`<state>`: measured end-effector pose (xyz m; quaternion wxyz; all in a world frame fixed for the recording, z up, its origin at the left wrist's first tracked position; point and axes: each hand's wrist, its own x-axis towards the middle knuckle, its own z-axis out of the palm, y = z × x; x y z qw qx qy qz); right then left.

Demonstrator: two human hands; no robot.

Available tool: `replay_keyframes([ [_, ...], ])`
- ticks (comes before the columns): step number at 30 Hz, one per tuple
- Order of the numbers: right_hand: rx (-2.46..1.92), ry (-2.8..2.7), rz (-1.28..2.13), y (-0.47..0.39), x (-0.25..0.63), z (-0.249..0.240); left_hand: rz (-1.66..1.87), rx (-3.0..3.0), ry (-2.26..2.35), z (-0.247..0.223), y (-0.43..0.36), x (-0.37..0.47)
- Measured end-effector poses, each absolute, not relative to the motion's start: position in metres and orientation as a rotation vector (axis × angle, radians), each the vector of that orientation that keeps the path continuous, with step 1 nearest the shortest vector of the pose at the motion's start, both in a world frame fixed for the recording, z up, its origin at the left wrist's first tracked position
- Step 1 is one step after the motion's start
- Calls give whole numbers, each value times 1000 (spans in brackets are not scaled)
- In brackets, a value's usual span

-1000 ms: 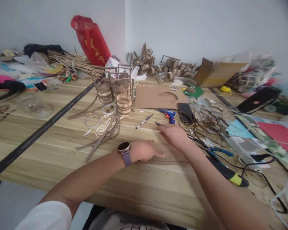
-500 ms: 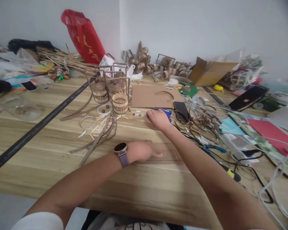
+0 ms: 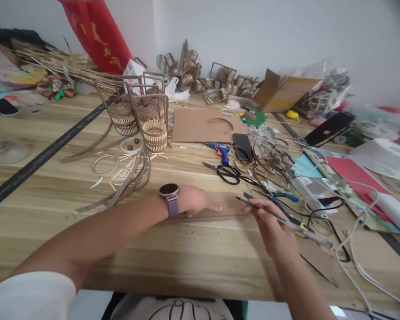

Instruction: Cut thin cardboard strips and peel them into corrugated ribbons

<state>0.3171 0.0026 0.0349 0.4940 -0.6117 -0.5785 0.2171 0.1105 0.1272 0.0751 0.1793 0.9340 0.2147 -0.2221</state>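
My right hand (image 3: 270,220) is closed around a slim pen (image 3: 286,222), its dark tip pointing left. My left hand (image 3: 196,201), with a watch on the wrist, presses flat on a thin brown sheet (image 3: 231,205), thumb stretched out to the right. Black scissors (image 3: 225,172) and a blue glue gun (image 3: 220,152) lie beyond the hands. Small slatted baskets, one an open basket (image 3: 155,135), stand at the back left, near a pale ring (image 3: 106,164) and small sticks (image 3: 120,175).
A cardboard sheet (image 3: 200,126) and a phone (image 3: 242,146) lie farther back. Blue-handled pliers (image 3: 285,196), cables and brown strips crowd the right. A red bag (image 3: 98,38), more small baskets and an open carton (image 3: 286,93) line the wall.
My right hand has moved from beside the glue gun toward me and to the right, now with the pen in it. The view has shifted; my left hand stays on the sheet.
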Motion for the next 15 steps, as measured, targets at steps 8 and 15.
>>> replay_keyframes([
  [8, -1624, -1385, 765, -15, 265, 19, -697, 2579, 498, 75, 141, 122],
  [15, -1614, -1515, 683, -4, 245, 16, -513, 2541, 507, 58, 145, 130],
])
